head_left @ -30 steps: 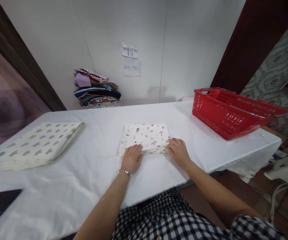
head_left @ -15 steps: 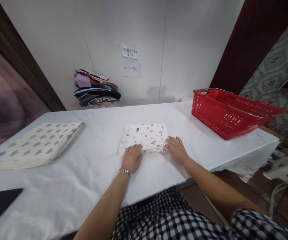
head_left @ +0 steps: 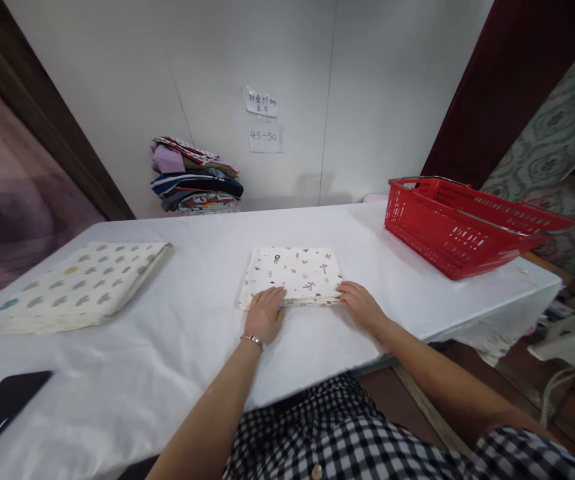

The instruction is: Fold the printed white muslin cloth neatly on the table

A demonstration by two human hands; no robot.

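Observation:
A folded white cloth (head_left: 297, 272) with small printed trees and figures lies on the table before me, its layers showing along the near edge. My left hand (head_left: 266, 315) rests flat over its near left part, fingers stretched on top and a bracelet at the wrist. At the near right corner, the fingers of my right hand (head_left: 360, 303) are together and closed on the cloth's edge; the thumb is mostly hidden. A larger folded cream cloth (head_left: 92, 280) with grey cloud shapes lies to the left, apart from both hands.
A red plastic basket (head_left: 447, 233) with metal handles stands at the right of the white-covered table (head_left: 177, 360). Several folded fabrics (head_left: 197, 180) are stacked by the back wall. A dark phone-like slab (head_left: 4, 407) lies at the near left. Paper signs (head_left: 266, 137) hang on the wall.
My right hand has shifted slightly right, and its fingers have drawn together on the cloth's corner. The near-edge layers lie more even. My left hand stays in place on the cloth.

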